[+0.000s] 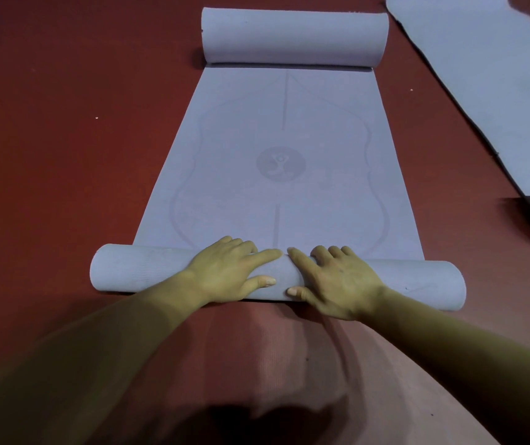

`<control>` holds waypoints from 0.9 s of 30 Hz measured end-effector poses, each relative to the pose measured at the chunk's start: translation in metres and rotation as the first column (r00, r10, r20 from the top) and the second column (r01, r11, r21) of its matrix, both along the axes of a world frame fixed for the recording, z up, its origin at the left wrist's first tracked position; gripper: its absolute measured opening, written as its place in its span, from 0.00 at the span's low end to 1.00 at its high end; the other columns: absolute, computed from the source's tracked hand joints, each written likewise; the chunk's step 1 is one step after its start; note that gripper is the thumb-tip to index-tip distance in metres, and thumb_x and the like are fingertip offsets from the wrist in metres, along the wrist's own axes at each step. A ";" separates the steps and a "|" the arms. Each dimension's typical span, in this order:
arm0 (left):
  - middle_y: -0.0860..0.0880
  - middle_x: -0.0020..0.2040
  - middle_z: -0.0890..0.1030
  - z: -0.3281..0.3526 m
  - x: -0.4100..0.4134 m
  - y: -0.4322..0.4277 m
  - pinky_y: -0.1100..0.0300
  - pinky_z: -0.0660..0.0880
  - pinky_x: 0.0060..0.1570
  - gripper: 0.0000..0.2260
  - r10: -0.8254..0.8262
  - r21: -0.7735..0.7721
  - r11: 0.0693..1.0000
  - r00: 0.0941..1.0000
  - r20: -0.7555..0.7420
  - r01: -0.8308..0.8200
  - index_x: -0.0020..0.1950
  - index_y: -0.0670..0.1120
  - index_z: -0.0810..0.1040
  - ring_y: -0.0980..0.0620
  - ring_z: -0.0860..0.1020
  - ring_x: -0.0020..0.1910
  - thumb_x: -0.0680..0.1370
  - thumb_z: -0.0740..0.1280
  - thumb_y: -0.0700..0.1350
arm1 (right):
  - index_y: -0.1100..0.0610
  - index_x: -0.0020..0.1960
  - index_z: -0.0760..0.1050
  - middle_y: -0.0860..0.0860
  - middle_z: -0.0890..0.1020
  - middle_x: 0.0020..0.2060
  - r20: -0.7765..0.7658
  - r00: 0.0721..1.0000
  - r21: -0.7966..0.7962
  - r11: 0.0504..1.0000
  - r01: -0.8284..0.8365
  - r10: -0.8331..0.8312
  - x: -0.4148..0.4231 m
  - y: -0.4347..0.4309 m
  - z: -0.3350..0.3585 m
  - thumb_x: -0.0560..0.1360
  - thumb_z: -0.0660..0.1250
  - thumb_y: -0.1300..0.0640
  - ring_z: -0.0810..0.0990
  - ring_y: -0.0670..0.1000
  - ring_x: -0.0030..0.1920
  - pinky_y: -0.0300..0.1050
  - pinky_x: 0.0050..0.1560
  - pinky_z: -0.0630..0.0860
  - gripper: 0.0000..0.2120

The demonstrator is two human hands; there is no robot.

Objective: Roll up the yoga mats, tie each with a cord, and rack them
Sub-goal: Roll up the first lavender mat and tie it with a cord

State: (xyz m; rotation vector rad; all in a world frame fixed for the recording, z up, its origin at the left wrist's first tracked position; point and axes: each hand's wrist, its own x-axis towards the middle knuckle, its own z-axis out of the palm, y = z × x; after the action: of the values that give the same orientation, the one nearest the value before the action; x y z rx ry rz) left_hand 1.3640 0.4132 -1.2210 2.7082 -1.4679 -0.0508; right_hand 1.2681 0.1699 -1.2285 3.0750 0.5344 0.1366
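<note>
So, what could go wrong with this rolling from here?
The left hand and right hand press only the middle of the near roll, so its ends may lag and it may turn crooked. The far roll is curled up too; the two could meet and leave a loose bundle.
</note>
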 end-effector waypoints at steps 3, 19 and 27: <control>0.51 0.62 0.78 0.006 0.002 -0.002 0.57 0.65 0.63 0.38 0.048 0.079 0.996 0.995 -0.091 -0.041 0.78 0.61 0.61 0.49 0.76 0.59 0.73 0.38 0.73 | 0.51 0.75 0.68 0.56 0.81 0.50 -0.019 0.999 0.063 0.998 0.032 -0.031 -0.001 -0.001 -0.001 0.78 0.49 0.27 0.80 0.59 0.42 0.53 0.46 0.77 0.37; 0.44 0.63 0.78 -0.022 -0.019 0.001 0.46 0.74 0.59 0.24 0.032 -0.164 0.986 0.972 0.231 0.006 0.69 0.50 0.76 0.42 0.77 0.59 0.79 0.61 0.62 | 0.54 0.72 0.73 0.54 0.79 0.59 0.074 0.996 0.146 0.989 0.032 -0.043 0.000 -0.009 -0.014 0.78 0.54 0.28 0.79 0.60 0.54 0.55 0.56 0.75 0.36; 0.46 0.62 0.80 -0.020 -0.005 -0.009 0.49 0.70 0.63 0.23 0.119 -0.196 0.977 0.980 0.157 -0.087 0.69 0.49 0.78 0.44 0.79 0.59 0.80 0.59 0.60 | 0.53 0.69 0.74 0.57 0.75 0.63 0.144 0.983 0.196 0.977 0.085 -0.114 0.001 -0.005 -0.015 0.77 0.57 0.29 0.75 0.59 0.62 0.56 0.61 0.68 0.33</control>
State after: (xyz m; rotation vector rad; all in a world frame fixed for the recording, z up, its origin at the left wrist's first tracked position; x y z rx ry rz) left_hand 1.3587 0.4044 -1.2408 2.6831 -1.2915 0.3128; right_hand 1.2689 0.1648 -1.2432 3.2279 0.3790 0.4455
